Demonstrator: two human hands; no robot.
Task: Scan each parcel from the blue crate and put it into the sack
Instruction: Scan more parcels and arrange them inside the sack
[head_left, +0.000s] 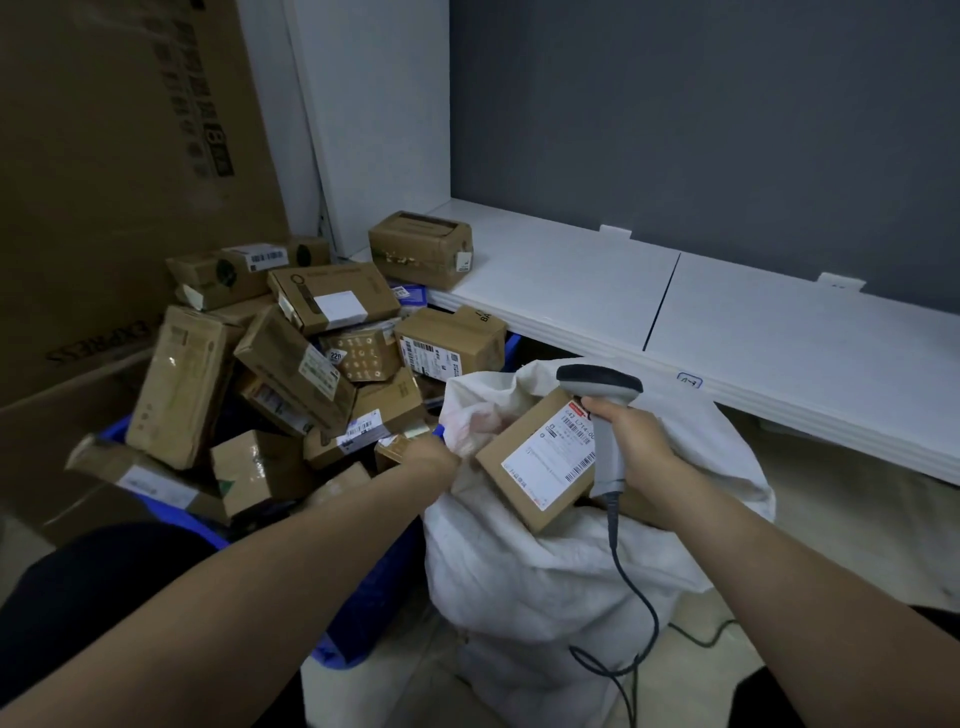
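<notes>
Right hand (631, 441): curled round scanner (600, 383), over sack (545, 571) mouth.
Left hand (434, 460): apparently gripping sack rim.
Parcel (535, 462): tilted in sack mouth.

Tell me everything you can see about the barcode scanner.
The barcode scanner is a pistol-shaped handheld, seemingly plastic, with a wide dark head and a light grey handle. A dark cable trails from its base down over the white sack. It stands upright in the right hand, fingers wrapped round the handle, head above a labelled cardboard parcel.
</notes>
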